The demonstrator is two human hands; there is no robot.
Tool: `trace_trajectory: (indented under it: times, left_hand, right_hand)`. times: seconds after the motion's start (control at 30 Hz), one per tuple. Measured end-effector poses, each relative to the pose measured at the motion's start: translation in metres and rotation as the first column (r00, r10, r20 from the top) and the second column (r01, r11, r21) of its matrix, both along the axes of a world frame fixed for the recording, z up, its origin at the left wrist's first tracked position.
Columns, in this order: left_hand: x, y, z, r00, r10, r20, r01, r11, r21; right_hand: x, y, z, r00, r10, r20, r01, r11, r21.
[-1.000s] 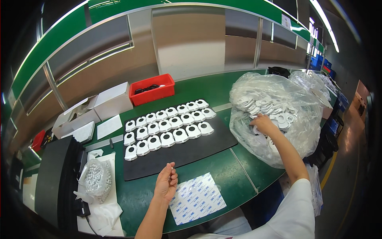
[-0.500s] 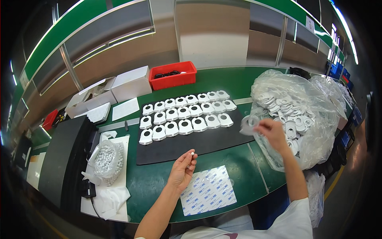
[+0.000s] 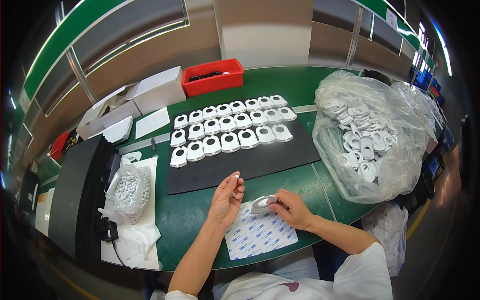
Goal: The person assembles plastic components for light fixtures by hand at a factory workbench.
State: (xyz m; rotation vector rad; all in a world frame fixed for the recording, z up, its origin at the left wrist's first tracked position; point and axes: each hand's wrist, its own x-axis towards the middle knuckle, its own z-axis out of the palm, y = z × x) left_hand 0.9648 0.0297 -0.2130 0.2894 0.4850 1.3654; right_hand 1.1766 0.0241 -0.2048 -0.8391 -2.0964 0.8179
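While the left hand (image 3: 226,200) is pinching a tiny white round pellet (image 3: 237,176) between thumb and fingertip, palm turned up, the right hand (image 3: 291,209) is gripping a flat white plastic part with a dark oval centre (image 3: 263,203) by its edge, just beside the left hand. Both are hovering over a white printed backing sheet (image 3: 260,235) lying on the green workbench (image 3: 190,215). Beyond the fingers, a black rubber mat (image 3: 260,162) is carrying three rows of matching white plastic parts (image 3: 230,127). A large clear plastic bag of the same parts (image 3: 370,135) is sitting to the right, a small clear bag of white pellets (image 3: 129,187) to the left, and a red plastic bin (image 3: 212,77) at the far edge.
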Motion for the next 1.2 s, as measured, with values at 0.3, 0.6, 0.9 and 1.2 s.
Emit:
trace_trajectory:
  times: [0.3,0.6,0.9,1.2]
  left_hand:
    - [0.007,0.004,-0.002,0.999,0.032,-0.017,-0.033,0.999,-0.034]
    - [0.022,-0.002,0.005,0.988,-0.046,-0.144,0.047,0.999,0.002]
    - [0.032,-0.011,0.020,0.965,-0.056,-0.256,0.054,0.998,-0.015]
    - [0.033,-0.017,0.026,0.949,-0.050,-0.312,0.070,0.996,0.054]
  right_hand:
    - [0.002,0.006,-0.011,0.992,0.102,0.075,-0.119,0.956,0.269]
    - [0.001,0.022,0.021,0.877,-0.199,-0.437,0.036,0.935,-0.353]
    - [-0.014,0.030,0.037,0.834,-0.210,-0.511,0.002,0.926,-0.378]
    - [-0.011,0.026,0.043,0.835,-0.187,-0.518,-0.052,0.910,-0.412]
